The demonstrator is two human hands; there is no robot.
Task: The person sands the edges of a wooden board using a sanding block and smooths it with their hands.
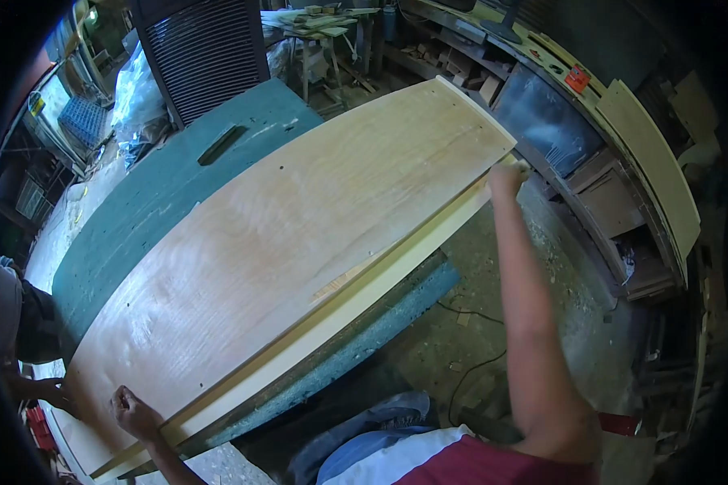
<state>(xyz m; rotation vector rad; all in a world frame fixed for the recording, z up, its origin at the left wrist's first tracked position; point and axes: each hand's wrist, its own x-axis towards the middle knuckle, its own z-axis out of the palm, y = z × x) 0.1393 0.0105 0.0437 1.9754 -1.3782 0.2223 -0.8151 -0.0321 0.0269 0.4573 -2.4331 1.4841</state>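
Note:
A long pale wooden panel (283, 234) lies across a green worktable (129, 210), above a second yellowish board (299, 339) that shows along its near edge. At the panel's far right corner is my right hand (508, 178), its fingers closed around the board's edge. My left hand (135, 414) rests on the panel near its left end, with the fingers curled in; anything inside them is hidden. A dark strip (221, 145) lies on the green tabletop behind the panel.
A co-worker's hand (52, 392) touches the panel's left end. A louvred dark shutter (202, 48) stands behind the table. A workbench with shelves (615, 194) runs along the right. A cable (469, 372) lies on the floor.

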